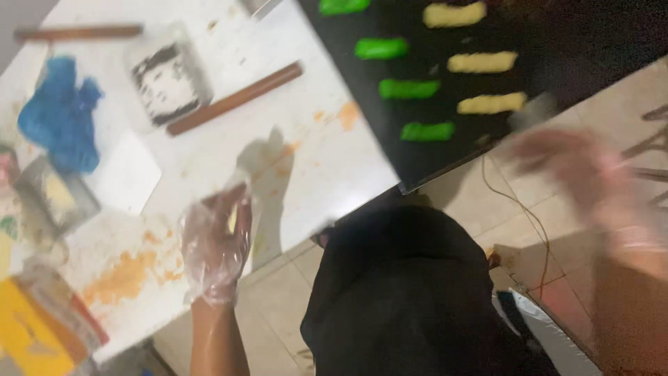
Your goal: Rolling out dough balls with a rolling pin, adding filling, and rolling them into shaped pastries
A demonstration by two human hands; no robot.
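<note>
My left hand [216, 244] wears a clear plastic glove and hovers over the near edge of the white table [327, 160]. Its fingers are curled around a small yellow dough piece [232, 219]. My right hand [584, 174], also gloved, is badly motion-blurred beside the near corner of a black tray [417, 157], and its fingers cannot be made out. On the tray lie a column of green dough strips [409, 88] and a column of pale yellow dough strips [491, 103].
The table carries orange stains [125, 275], a blue lump [61, 115], two brown wooden sticks [233, 99], a clear box [169, 76] and yellow packaging [31, 334] at the left edge. Black cloth [403, 292] covers my lap above a tiled floor with a thin wire [536, 230].
</note>
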